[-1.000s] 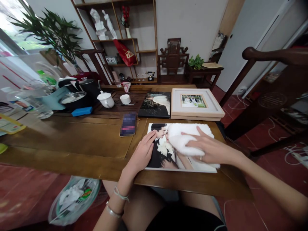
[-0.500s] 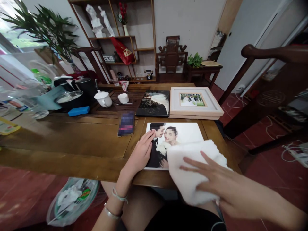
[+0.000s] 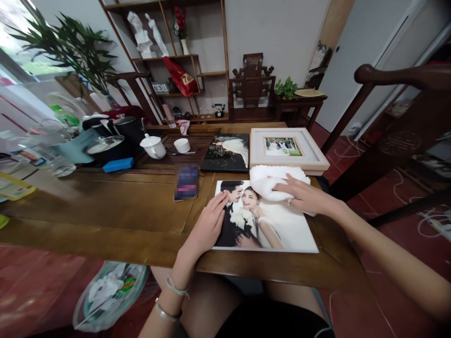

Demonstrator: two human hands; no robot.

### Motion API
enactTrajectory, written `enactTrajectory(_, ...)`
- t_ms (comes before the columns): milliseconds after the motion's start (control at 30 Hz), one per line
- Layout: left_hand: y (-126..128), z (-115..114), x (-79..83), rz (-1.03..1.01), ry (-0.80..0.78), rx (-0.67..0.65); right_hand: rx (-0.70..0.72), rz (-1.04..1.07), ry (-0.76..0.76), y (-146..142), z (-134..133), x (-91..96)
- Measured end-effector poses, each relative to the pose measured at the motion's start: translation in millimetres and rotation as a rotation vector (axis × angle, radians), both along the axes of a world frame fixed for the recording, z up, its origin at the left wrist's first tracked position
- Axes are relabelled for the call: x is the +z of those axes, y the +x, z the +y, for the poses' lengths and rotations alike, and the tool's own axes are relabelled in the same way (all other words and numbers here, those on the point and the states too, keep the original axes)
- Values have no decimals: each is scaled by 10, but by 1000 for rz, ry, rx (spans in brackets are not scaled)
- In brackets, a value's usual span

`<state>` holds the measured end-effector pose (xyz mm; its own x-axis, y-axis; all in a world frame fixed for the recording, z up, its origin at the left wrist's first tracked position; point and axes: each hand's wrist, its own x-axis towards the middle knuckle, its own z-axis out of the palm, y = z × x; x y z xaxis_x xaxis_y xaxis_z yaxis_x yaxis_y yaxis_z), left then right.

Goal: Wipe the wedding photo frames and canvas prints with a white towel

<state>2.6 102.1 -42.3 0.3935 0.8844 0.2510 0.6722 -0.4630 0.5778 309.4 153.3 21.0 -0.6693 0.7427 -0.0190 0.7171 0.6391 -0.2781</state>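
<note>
A photo panel [image 3: 282,230] showing a couple lies flat on the wooden table [image 3: 141,197] in front of me. My left hand [image 3: 210,220] rests on the panel's left side, fingers stretched out flat. My right hand [image 3: 303,192] grips a white cloth [image 3: 273,180], bunched under its fingers, against the panel's upper right edge. The cloth covers that corner. Just behind the panel are a dark photo panel [image 3: 225,152] and a light wooden picture frame [image 3: 289,148], the cloth close to the frame's front edge.
A phone [image 3: 186,182] lies left of the panel. Farther left are a white lidded cup [image 3: 153,146], a small white bowl [image 3: 182,145], a blue block [image 3: 119,165] and a black pot [image 3: 105,148]. A lined bin [image 3: 112,291] stands below the table edge. A dark chair [image 3: 387,117] stands at right.
My right hand has moved the white cloth from the panel's lower right up to its top right edge, uncovering the lower right of the picture. My left hand stays in place.
</note>
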Motion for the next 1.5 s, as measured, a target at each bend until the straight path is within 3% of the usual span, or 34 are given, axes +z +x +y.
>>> enactTrajectory(100,1,0,-2,13,-6,3,6,-33,-10,-33,-277,5)
enactTrajectory(267,4,-7,-2,-3,0,0,141,-58,-89,-193,-1188,81)
enactTrajectory(367,4,-13,3,-13,-17,3,207,-45,-140,-219,-1423,168)
enactTrajectory(433,2,-14,3,-14,-25,1,229,-24,-154,-201,-1316,191)
enactTrajectory(500,-2,-10,0,-15,-22,-3,232,3,-136,-185,-1048,156)
enactTrajectory(633,-5,4,-7,-10,-11,-18,167,29,33,-223,-409,-28)
enactTrajectory(733,-3,10,-7,-4,-10,-17,116,9,119,-279,-180,-126)
enactTrajectory(833,0,6,-6,-6,-13,-7,141,-19,124,-298,-333,-133)
enactTrajectory(1067,10,-7,6,3,-7,-1,227,-68,-45,-245,-1386,7)
enactTrajectory(1167,7,-4,4,8,-15,-2,240,-43,-74,-248,-1451,13)
enactTrajectory(1267,1,0,-10,12,-7,-7,237,-8,-49,-261,-1160,-42)
enactTrajectory(1500,-6,1,-27,3,-8,-14,162,-47,147,-289,-126,-121)
